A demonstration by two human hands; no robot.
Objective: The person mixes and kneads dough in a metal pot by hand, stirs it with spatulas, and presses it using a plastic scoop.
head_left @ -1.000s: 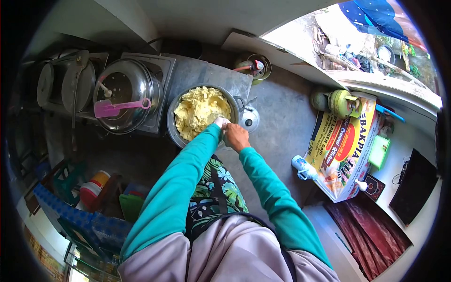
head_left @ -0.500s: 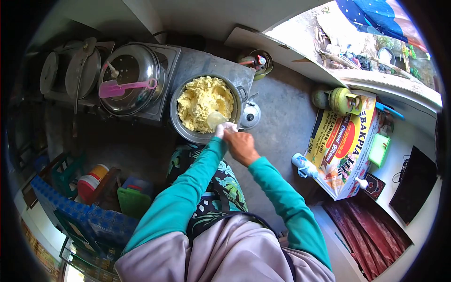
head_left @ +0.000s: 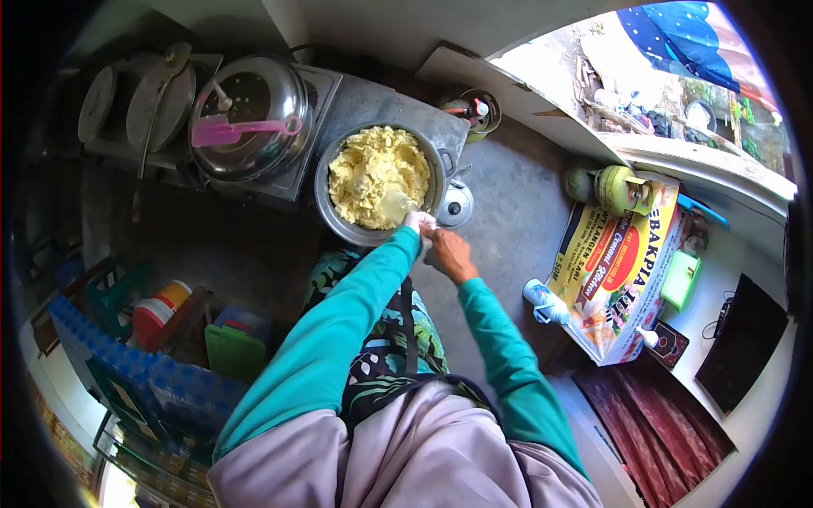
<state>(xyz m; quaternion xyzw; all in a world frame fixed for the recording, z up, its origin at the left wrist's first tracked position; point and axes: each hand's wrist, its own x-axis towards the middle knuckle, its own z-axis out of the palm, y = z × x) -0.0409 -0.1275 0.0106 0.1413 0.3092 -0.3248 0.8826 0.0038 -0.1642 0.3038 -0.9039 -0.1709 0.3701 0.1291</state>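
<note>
A large metal pot (head_left: 324, 196) holds a heap of crumbly pale-yellow dough (head_left: 373, 169), hollowed on its right side. My left hand (head_left: 404, 212) reaches over the pot's near rim, with what looks like a clear plastic glove (head_left: 395, 203) over it. The glove lies against or just above the dough, and its finger shapes are too faint to make out. My right hand (head_left: 452, 254), bare, is closed at my left wrist, just outside the rim. Its fingertips pinch the whitish cuff end of the glove there.
A domed metal lid (head_left: 250, 97) with a pink spatula (head_left: 224, 131) on it covers a stove burner at left. A kettle (head_left: 456, 207) stands on the floor beside the pot's table. At right are a green gas cylinder (head_left: 622, 190), a printed banner (head_left: 610, 271) and a bottle (head_left: 546, 300).
The view has shifted slightly. My right hand stays at my left wrist, its fingers pulled a little nearer the cuff. The gloved left hand remains over the dough.
</note>
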